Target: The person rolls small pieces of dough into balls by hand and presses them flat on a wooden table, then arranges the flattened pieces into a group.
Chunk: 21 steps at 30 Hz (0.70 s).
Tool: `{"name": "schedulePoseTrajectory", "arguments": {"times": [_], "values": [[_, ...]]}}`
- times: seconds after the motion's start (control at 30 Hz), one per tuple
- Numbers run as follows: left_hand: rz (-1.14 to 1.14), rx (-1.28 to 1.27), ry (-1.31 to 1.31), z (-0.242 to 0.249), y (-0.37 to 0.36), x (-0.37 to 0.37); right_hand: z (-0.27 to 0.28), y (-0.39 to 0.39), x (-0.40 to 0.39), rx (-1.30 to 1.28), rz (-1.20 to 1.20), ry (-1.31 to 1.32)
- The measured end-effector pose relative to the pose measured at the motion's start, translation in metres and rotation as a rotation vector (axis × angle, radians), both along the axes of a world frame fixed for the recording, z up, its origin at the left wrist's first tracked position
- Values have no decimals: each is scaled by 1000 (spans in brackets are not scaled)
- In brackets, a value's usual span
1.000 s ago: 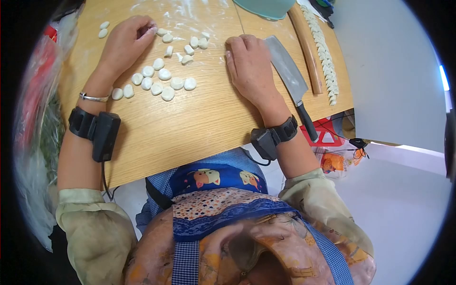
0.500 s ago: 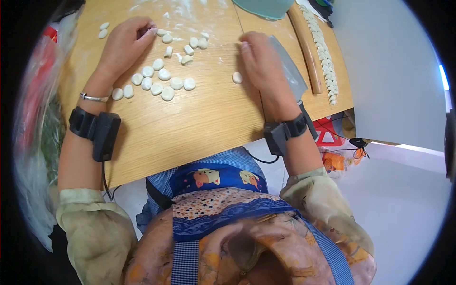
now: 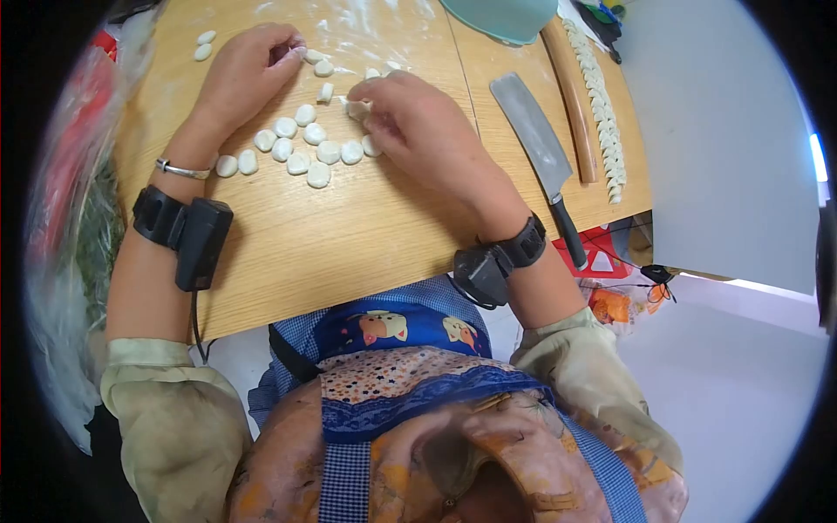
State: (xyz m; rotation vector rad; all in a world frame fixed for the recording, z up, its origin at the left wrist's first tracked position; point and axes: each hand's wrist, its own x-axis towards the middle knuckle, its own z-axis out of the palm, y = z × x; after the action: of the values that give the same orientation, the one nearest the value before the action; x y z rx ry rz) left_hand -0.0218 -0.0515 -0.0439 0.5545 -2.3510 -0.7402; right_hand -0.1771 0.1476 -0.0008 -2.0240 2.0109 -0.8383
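Note:
Several small white dough pieces [image 3: 328,152] lie in a loose group on the wooden table [image 3: 288,244]. At the group's upper left is my left hand [image 3: 257,74], its fingers curled together beside a dough piece [image 3: 313,57]; what they hold, if anything, is hidden. My right hand [image 3: 417,122] reaches in from the right, thumb and fingers pinched around a dough piece [image 3: 357,110] among the others. Another piece [image 3: 371,146] lies just under that hand. Two more pieces [image 3: 203,52] sit apart at the upper left.
Right of my right hand lies a cleaver [image 3: 534,131], its handle over the table edge. Beyond it are a wooden rolling pin [image 3: 571,100] and a long braided dough strip [image 3: 597,109]. A teal bowl [image 3: 506,19] stands at the top; plastic wrap [image 3: 74,200] hangs at left.
My right hand has moved left from beside the cleaver to the dough group, uncovering the blade. The single piece that lay near it is now by the group. My left hand has barely shifted.

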Motion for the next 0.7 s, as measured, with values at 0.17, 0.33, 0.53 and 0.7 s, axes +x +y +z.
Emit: {"name": "schedulePoseTrajectory", "arguments": {"times": [0.17,0.33,0.53,0.7], "values": [[-16,-18,-29,2,-1,2,-8,-1,-1,-18,-20,128],[0,-28,-3,1,1,1,10,39,-17,177,-185,179],[-10,-9,-75,0,-4,1,16,62,-23,142,-225,-3],[5,13,-106,3,-1,3,14,60,-26,167,-202,2]]}}
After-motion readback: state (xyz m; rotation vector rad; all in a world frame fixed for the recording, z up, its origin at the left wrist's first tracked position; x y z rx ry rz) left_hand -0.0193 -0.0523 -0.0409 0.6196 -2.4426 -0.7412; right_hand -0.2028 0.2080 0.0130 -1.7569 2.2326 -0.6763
